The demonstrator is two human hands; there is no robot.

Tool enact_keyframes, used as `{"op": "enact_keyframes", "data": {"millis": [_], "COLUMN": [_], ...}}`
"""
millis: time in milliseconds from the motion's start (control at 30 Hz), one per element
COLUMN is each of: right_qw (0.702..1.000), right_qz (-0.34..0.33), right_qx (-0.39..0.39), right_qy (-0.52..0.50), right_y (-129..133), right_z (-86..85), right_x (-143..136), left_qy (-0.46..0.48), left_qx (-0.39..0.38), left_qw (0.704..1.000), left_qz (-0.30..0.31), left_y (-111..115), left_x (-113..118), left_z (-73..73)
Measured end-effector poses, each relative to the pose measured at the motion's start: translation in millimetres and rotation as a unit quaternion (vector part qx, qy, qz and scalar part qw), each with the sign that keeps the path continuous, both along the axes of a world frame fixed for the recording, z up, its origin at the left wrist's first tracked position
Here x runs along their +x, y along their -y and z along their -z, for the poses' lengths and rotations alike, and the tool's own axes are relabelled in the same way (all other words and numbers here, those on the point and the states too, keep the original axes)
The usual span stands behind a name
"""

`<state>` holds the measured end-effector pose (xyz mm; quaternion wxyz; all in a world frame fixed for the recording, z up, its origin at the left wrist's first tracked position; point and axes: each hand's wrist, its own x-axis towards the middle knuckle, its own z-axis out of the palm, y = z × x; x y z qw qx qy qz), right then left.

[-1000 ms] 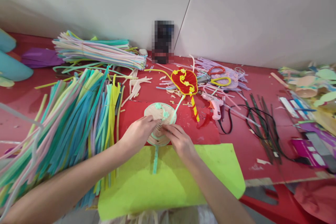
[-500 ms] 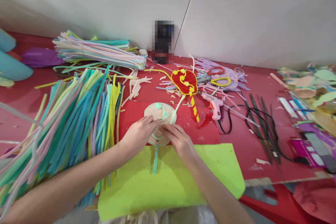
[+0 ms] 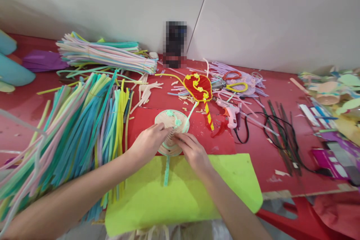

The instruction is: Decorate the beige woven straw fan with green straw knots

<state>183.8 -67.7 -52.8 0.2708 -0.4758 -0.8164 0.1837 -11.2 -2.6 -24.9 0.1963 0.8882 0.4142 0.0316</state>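
My left hand (image 3: 148,143) and right hand (image 3: 192,152) meet over a round beige fan (image 3: 169,120) lying flat on the red desk (image 3: 270,93), just beyond the far edge of a lime sheet (image 3: 182,195). Left grip: fingers curled and pressed together on the fan's lower left face. Right grip: fingertips (image 3: 177,138) drawn together at the fan's lower middle, on mint trim there; whether they pinch the trim or only press it, I cannot tell. The fan's mint handle (image 3: 166,170) runs toward me across the lime sheet, between my wrists. Two small mint flowers (image 3: 173,117) sit on the fan's upper face, and a mint strand (image 3: 191,114) leaves its right rim toward a red fan (image 3: 198,86).

The red fan, edged in yellow with a red-and-yellow striped handle (image 3: 208,116), lies just behind the beige one. To its right lies a pink glue gun (image 3: 231,114), its black cord (image 3: 270,127) looping over the desk. Left of my left forearm lies a big heap of stems (image 3: 75,127) in blue, teal, yellow and pink; a second, paler bundle (image 3: 104,54) lies behind it by the wall. Lilac offcuts (image 3: 242,78) lie behind the glue gun. Paper shapes and boxes (image 3: 332,101) crowd the desk's right end.
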Motion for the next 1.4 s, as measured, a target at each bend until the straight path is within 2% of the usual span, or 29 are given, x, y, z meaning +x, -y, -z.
{"op": "enact_keyframes", "data": {"millis": [300, 700, 867, 1167, 1400], "right_qw": [0.999, 0.997, 0.997, 0.997, 0.997], "right_qz": [0.016, 0.009, 0.007, 0.019, 0.026], "right_qx": [0.034, 0.079, 0.071, 0.073, 0.061], "right_qy": [0.005, -0.002, -0.026, -0.029, -0.039], "right_y": [2.0, 1.5, 0.4, -0.3, -0.9], "right_z": [1.0, 5.7, 6.0, 4.8, 6.5], "right_x": [0.0, -5.4, -7.0, -7.0, -6.8], "left_qy": [0.022, 0.011, 0.005, 0.004, -0.003], "left_qx": [-0.003, 0.002, -0.004, 0.009, 0.004], "left_qw": [1.000, 1.000, 1.000, 1.000, 1.000], "left_qz": [-0.008, -0.008, -0.002, -0.002, 0.006], "left_y": [1.2, 4.1, 3.3, 1.8, 2.5], "left_x": [-1.8, -1.1, -1.8, -1.3, -1.8], "left_z": [2.2, -3.9, -8.0, -1.4, -3.8]}}
